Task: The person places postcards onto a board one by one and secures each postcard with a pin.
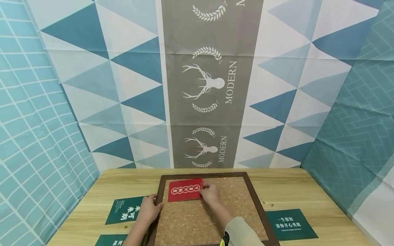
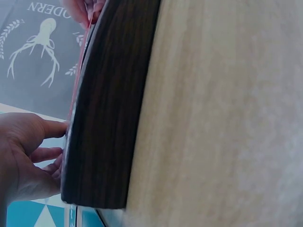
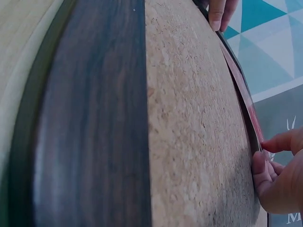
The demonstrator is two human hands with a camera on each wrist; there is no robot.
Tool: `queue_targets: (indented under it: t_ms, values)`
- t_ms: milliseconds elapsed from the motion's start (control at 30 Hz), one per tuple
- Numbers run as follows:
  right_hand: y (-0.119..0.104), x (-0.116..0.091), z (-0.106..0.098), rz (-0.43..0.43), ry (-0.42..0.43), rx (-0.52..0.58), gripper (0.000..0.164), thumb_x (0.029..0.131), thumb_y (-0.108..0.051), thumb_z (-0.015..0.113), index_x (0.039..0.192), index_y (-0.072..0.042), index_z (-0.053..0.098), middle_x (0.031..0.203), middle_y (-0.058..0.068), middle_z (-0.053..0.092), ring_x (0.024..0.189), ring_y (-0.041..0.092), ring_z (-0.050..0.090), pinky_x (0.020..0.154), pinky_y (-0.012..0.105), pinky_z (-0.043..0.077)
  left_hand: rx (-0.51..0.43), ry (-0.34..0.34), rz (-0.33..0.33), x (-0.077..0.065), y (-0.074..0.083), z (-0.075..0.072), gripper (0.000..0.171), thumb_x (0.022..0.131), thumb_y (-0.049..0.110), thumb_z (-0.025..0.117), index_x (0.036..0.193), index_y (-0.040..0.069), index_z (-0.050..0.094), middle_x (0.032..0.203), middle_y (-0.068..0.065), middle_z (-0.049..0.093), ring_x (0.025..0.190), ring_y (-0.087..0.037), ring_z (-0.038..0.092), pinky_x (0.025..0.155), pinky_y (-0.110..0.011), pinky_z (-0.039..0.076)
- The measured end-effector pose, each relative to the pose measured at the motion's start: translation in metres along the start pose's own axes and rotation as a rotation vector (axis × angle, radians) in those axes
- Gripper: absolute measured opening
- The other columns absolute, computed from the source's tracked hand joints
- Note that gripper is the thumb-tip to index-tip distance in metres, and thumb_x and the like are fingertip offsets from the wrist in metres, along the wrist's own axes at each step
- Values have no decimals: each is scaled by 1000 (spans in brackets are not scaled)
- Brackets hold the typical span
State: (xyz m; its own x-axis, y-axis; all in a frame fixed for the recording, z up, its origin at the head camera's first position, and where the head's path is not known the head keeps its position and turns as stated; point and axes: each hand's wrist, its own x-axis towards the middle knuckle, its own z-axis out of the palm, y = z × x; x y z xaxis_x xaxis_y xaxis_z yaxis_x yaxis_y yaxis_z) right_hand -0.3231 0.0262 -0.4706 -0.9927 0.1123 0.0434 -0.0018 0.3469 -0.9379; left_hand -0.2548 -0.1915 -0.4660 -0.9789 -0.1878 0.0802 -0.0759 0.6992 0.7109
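A cork board (image 1: 184, 225) in a dark wood frame (image 1: 255, 201) lies on the table. Near its upper left corner is a red card (image 1: 184, 196) with white Chinese characters. My right hand (image 1: 211, 194) pinches this card at its right edge, low over the cork; the right wrist view shows thumb and finger (image 3: 279, 165) at the card's edge. My left hand (image 1: 149, 210) rests at the frame's left side. In the left wrist view its fingertips (image 2: 60, 128) touch the frame's edge, with extended fingers.
Left of the board lie two dark green cards with white print, one higher (image 1: 121, 206) and one lower (image 1: 107, 240), cut off by the view. Another green card (image 1: 292, 223) is on the right. Small brass-coloured pieces (image 1: 272, 205) sit on the wood table (image 1: 286, 184). Patterned cloth (image 1: 212, 89) hangs behind.
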Motion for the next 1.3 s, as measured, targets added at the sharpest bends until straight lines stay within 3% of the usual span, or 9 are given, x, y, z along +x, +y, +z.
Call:
queue_targets:
  t_ms: [167,700,1033,1300]
  values:
    - [-2,0,-2,-31,14,-74,27,75,3,67,101,9,67,97,19,66,87,25,60,68,30,52,1,4,6,0,2,1,50,86,8,63,123,-19,45,109,-36,48,95,-41,57,73,-44,53]
    - [-4,1,-8,-26,26,-105,21,80,-1,61,98,5,69,94,17,67,85,24,60,66,30,50,4,0,-12,1,6,1,50,86,8,62,124,-19,45,108,-35,47,94,-40,57,73,-43,53]
    - [-5,4,-19,-30,30,-103,21,79,-6,62,98,4,68,80,12,64,67,17,55,55,24,45,19,-10,-25,2,3,1,50,86,9,63,123,-19,45,111,-37,47,99,-44,56,76,-46,53]
    - [-5,3,-37,-75,-19,-47,25,82,-6,61,103,7,65,74,10,60,57,13,55,50,24,47,31,-5,-25,-1,4,1,49,86,10,63,122,-19,46,109,-36,48,97,-43,56,75,-46,53]
